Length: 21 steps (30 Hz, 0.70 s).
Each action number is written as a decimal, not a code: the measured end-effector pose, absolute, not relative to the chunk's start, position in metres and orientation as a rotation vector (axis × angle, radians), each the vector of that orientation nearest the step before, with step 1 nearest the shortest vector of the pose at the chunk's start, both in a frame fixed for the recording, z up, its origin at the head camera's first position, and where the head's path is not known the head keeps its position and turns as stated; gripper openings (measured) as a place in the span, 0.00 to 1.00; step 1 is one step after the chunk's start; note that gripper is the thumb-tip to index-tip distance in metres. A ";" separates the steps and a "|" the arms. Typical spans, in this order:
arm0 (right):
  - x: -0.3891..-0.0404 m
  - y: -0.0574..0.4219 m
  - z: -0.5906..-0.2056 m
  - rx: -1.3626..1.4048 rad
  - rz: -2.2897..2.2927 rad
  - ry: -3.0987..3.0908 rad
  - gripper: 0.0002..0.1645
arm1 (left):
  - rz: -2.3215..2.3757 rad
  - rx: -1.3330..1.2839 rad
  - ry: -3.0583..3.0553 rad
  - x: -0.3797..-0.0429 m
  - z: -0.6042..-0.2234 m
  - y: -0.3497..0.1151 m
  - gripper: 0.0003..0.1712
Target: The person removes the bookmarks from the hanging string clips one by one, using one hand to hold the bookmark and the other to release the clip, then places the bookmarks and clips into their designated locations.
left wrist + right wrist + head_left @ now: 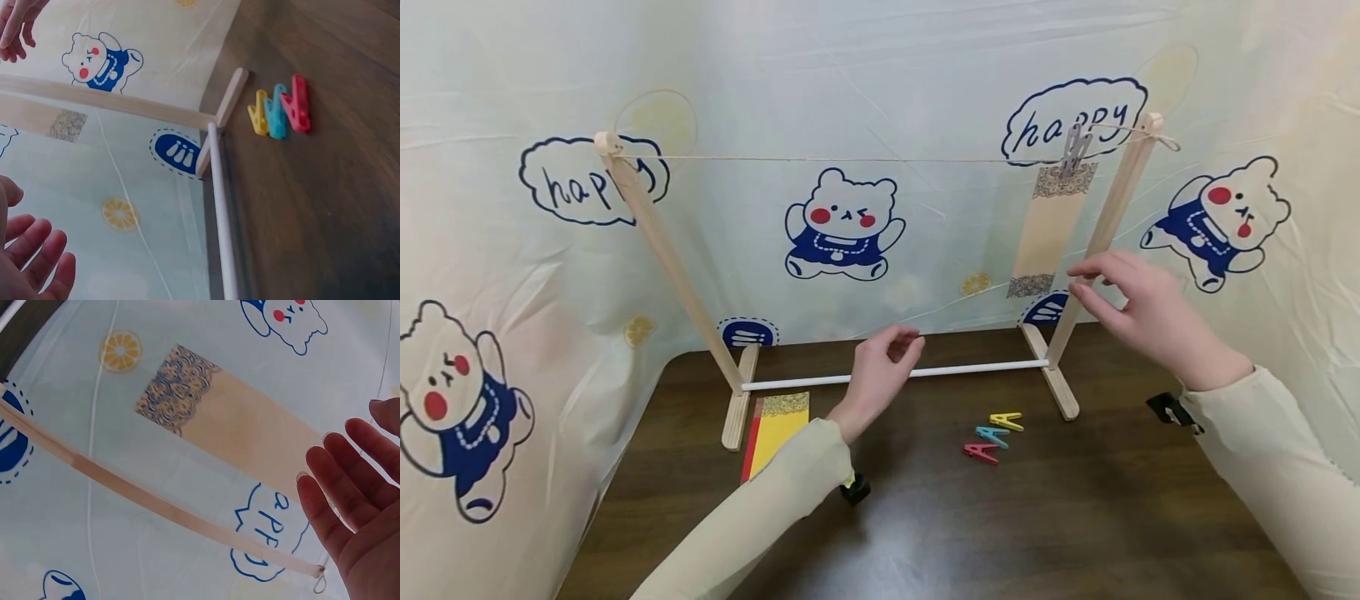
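A tan paper strip (1051,233) with patterned ends hangs from the string (850,159), held by a grey clothespin (1076,150) near the right post. My right hand (1138,312) is in the air beside that post, fingers loosely bent and holding nothing. In front of the white crossbar (977,369) my left hand (883,367) hovers, its fingers relaxed with nothing in them. Yellow (1006,422), blue (992,436) and red (981,452) clothespins lie in a row on the table. At the left lies a stack of coloured paper strips (782,433), yellow on top, partly hidden by my left sleeve.
A wooden frame stands at the back of the dark table (925,517), with a left post (670,258), a right post (1120,196) and flat feet. A printed cloth (722,233) with bears hangs right behind it.
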State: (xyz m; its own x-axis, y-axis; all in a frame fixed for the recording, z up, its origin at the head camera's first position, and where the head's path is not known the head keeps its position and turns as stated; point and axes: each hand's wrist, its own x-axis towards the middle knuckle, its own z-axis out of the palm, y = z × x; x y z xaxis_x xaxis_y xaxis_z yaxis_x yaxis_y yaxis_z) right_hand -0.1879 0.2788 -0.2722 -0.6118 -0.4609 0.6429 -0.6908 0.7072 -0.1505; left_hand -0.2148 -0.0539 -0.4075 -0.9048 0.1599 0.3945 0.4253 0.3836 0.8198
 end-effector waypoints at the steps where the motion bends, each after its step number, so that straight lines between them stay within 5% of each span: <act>1: -0.188 0.279 -0.270 0.868 0.515 -2.333 0.17 | -1.535 -0.524 -2.384 -0.216 -0.406 -0.052 0.12; 21: -0.195 0.276 -0.228 0.800 0.447 -2.330 0.16 | -1.605 -0.583 -2.318 -0.226 -0.387 -0.017 0.12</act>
State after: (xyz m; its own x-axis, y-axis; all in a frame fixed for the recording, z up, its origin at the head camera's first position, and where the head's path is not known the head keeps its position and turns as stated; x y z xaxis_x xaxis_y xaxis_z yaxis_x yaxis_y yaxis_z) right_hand -0.1955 0.2758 -0.2281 -0.6193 -0.4298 0.6571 -0.6423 0.7586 -0.1093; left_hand -0.2261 -0.0175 -0.3873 -0.8853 0.1758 0.4306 0.4649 0.3085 0.8299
